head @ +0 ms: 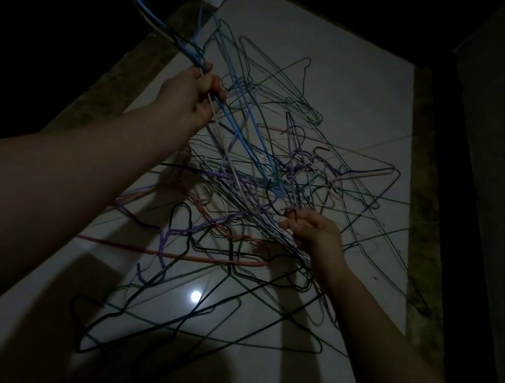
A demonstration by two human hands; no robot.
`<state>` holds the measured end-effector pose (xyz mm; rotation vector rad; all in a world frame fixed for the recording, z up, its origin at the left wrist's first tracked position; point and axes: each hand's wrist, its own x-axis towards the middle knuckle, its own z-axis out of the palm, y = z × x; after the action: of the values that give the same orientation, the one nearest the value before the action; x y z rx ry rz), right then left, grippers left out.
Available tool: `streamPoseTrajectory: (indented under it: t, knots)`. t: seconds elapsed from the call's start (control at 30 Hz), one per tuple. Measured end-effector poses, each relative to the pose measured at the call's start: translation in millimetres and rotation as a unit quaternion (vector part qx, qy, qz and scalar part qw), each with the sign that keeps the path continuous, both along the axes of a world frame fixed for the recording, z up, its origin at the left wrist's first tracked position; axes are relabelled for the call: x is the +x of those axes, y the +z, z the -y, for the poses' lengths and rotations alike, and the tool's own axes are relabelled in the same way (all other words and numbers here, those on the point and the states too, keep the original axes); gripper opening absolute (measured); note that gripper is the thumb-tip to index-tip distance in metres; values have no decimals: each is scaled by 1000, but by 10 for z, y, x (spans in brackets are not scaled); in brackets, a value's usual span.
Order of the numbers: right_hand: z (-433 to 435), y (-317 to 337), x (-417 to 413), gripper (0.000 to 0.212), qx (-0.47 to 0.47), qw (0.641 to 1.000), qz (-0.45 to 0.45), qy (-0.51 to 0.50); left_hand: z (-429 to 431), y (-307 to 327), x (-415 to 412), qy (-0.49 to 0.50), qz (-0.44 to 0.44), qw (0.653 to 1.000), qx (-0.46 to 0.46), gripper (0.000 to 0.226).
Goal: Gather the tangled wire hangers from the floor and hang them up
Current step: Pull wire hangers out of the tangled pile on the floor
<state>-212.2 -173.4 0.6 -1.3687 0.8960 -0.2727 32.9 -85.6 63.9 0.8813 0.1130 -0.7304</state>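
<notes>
- The left hand (187, 93) is gripping blue hangers (246, 141) above the floor (346, 83).
- The right hand (314, 235) is pinching wires of the tangled pile (220, 253) lying there.

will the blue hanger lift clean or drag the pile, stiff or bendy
Likely drags: the blue hanger gripped by the left hand runs into the tangled pile, so neighbours should snag and follow. Thin wire probably feels light, springy, bending under pull. The glossy floor may let loose ones slide.
</notes>
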Motion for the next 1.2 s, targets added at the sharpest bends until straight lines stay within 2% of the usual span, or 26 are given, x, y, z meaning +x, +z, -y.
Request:
streamPoseTrajectory:
  t: [0.27, 0.53, 0.73, 0.83, 0.9, 0.97, 1.03, 1.2]
  knots:
    - [31, -7, -54, 21, 0, 1000, -16, 10, -5, -80, 16, 14, -13, 1000, 1, 28]
    - [174, 1, -69, 14, 15, 998, 38, -54, -64, -188, -47, -25, 25, 999, 32, 29]
    - [179, 63, 54, 16, 64, 987, 86, -121, -14, -169, -252, -88, 111, 983, 113, 24]
    - [239, 143, 158, 16, 109, 967, 123, -196, -13, -137, -290, -111, 147, 972, 144, 22]
    - [287, 164, 244, 16, 109, 961, 101, -231, -25, -119, -299, -117, 161, 969, 148, 23]
    - [293, 132, 325, 16, 84, 966, 35, -240, -43, -102, -296, -120, 169, 967, 152, 24]
    - [269, 78, 406, 25, 75, 968, -1, -241, -74, -70, -296, -117, 176, 965, 158, 24]
    - [214, 77, 572, 38, 115, 965, 50, -231, -193, -40, -263, -119, 192, 960, 167, 23]
